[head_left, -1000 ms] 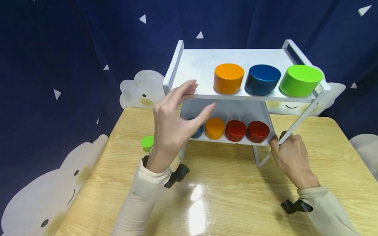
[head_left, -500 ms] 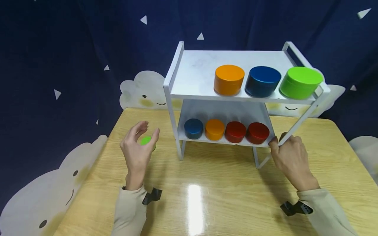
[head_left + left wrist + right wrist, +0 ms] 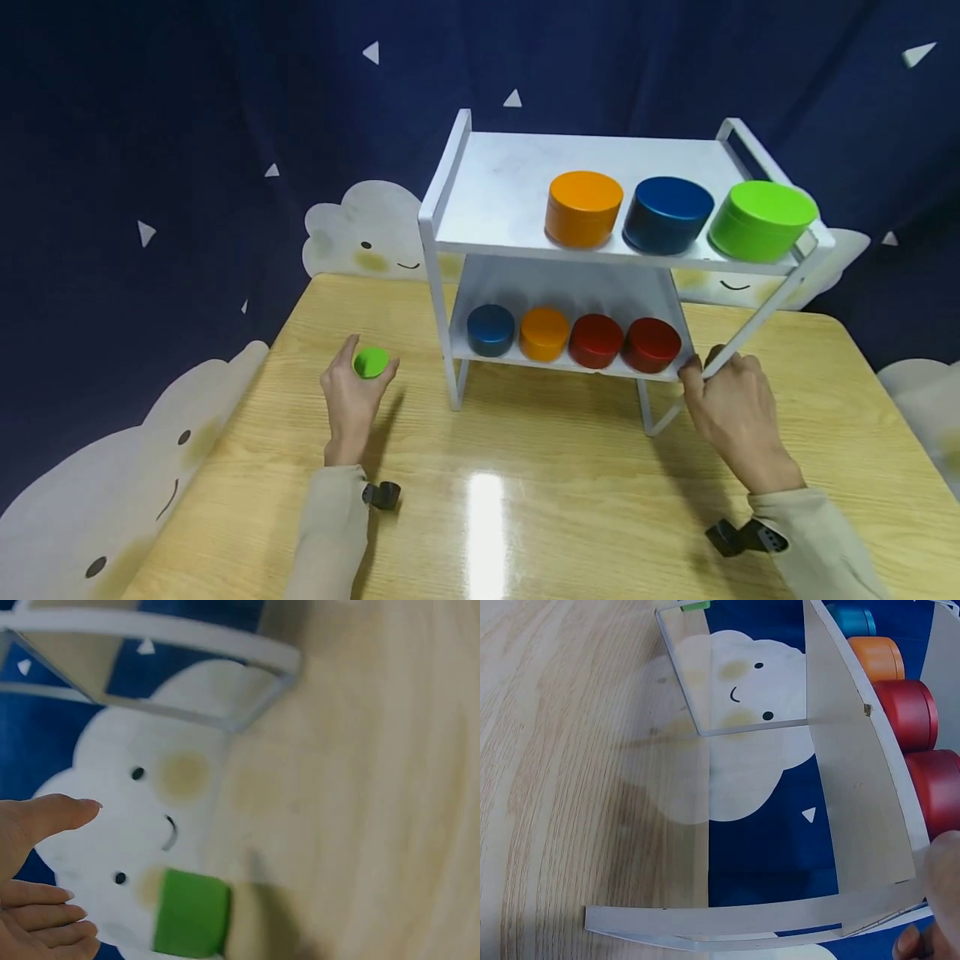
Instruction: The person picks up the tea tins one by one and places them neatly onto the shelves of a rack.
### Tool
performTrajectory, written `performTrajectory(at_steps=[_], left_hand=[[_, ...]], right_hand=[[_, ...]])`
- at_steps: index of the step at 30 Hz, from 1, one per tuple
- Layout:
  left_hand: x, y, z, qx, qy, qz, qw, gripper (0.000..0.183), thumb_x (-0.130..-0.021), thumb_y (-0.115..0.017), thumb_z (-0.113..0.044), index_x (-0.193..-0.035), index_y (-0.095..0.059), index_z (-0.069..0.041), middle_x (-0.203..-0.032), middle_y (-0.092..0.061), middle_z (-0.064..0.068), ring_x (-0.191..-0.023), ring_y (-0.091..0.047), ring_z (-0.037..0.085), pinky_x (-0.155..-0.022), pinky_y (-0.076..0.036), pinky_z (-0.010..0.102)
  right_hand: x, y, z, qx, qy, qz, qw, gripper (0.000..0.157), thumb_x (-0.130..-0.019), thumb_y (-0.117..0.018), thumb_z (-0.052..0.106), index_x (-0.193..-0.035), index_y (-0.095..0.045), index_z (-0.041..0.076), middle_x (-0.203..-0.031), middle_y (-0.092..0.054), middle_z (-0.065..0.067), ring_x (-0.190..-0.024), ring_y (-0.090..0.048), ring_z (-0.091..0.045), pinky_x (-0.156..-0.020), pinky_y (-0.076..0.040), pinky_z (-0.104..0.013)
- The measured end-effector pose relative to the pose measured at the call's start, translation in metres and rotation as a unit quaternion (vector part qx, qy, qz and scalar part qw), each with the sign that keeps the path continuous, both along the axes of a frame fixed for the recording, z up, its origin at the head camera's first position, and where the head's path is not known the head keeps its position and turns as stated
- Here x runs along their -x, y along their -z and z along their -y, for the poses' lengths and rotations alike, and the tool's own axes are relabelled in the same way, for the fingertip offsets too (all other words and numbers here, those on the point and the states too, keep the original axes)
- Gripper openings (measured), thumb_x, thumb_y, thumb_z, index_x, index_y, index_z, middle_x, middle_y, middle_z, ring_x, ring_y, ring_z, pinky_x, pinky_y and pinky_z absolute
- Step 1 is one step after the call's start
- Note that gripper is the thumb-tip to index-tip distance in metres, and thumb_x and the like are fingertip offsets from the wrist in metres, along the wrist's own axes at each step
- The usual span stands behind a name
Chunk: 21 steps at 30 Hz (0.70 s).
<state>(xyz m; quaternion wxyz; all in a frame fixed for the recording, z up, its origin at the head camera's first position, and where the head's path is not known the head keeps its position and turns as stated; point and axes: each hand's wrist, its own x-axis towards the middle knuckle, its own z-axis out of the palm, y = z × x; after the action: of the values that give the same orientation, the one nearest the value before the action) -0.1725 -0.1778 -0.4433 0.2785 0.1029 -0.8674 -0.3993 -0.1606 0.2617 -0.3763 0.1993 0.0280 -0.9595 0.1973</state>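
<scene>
A small green round tin (image 3: 371,362) stands on the table left of the white two-tier shelf (image 3: 510,179). My left hand (image 3: 348,408) reaches towards it, thumb and fingers spread to either side in the head view. In the left wrist view a gap shows between the left hand (image 3: 45,877) and the green tin (image 3: 191,913). My right hand (image 3: 738,412) grips the shelf's frame at the lower right, by the end of the lower tier. Part of the right hand (image 3: 943,877) shows at the edge of the right wrist view.
On the upper tier stand an orange tin (image 3: 583,210), a blue tin (image 3: 667,215) and a green tin (image 3: 762,222). The lower tier bears a blue tin (image 3: 491,330), an orange tin (image 3: 543,334) and two red tins (image 3: 596,341). A dark curtain (image 3: 187,100) hangs behind the table (image 3: 570,467).
My left hand has moved from in front of the shelf's left side down and left to the green tin on the table. The right hand keeps its grip on the shelf.
</scene>
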Motion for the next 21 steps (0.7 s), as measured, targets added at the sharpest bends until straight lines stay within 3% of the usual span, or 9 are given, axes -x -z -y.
performTrajectory(at_steps=[5, 12, 21], left_hand=[[0.012, 0.013, 0.01, 0.016, 0.004, 0.028, 0.9995, 0.079, -0.071, -0.086, -0.018, -0.133, -0.048, 0.012, -0.127, -0.055, 0.031, -0.102, -0.061, 0.045, -0.077, -0.053, 0.049], [0.024, 0.027, 0.013, -0.007, 0.018, 0.074, 0.997, 0.089, -0.07, -0.087, -0.018, -0.139, -0.039, 0.014, -0.134, -0.048, 0.033, -0.113, -0.055, 0.045, -0.088, -0.049, 0.05], [0.026, 0.041, 0.013, -0.033, 0.023, 0.104, 0.9938, 0.075, -0.071, -0.085, -0.009, -0.131, -0.047, 0.015, -0.115, -0.059, 0.032, -0.105, -0.059, 0.042, -0.087, -0.049, 0.049]], right_hand=[[0.001, -0.001, 0.001, -0.001, 0.003, -0.003, 1.0, 0.039, -0.096, -0.041, 0.022, -0.059, -0.038, 0.009, -0.056, -0.039, -0.01, -0.053, -0.038, -0.029, -0.045, -0.026, -0.034], [0.001, -0.001, 0.001, 0.0, 0.006, 0.003, 1.0, 0.04, -0.096, -0.041, 0.022, -0.058, -0.039, 0.009, -0.055, -0.04, -0.009, -0.051, -0.038, -0.027, -0.044, -0.026, -0.034], [0.0, 0.001, 0.002, 0.002, 0.007, -0.002, 1.0, 0.039, -0.096, -0.042, 0.022, -0.059, -0.038, 0.009, -0.054, -0.038, -0.008, -0.05, -0.035, -0.025, -0.043, -0.024, -0.034]])
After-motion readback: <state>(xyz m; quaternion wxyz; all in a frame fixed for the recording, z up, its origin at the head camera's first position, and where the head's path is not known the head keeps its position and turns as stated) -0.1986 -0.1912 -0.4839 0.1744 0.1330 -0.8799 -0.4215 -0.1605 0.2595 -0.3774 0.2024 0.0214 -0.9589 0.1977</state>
